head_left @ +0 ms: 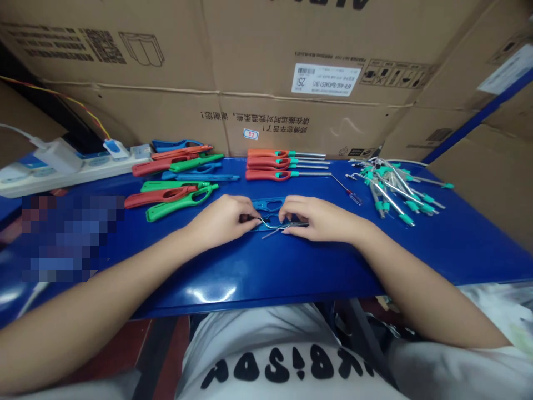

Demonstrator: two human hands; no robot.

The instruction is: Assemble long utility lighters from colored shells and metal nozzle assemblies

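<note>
The left hand pinches a thin wire; the right hand, half curled, is at a metal rod, grip unclear — careless pulling may detach the wire.

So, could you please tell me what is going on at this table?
A person works with both hands over blue handle pieces on the table. The left hand pinches at a thin wire; the right hand is at its other end, its exact grip hidden. Loose coloured handle pieces lie to the left, handles with metal rods beyond the hands, and a pile of rods to the right.
</note>
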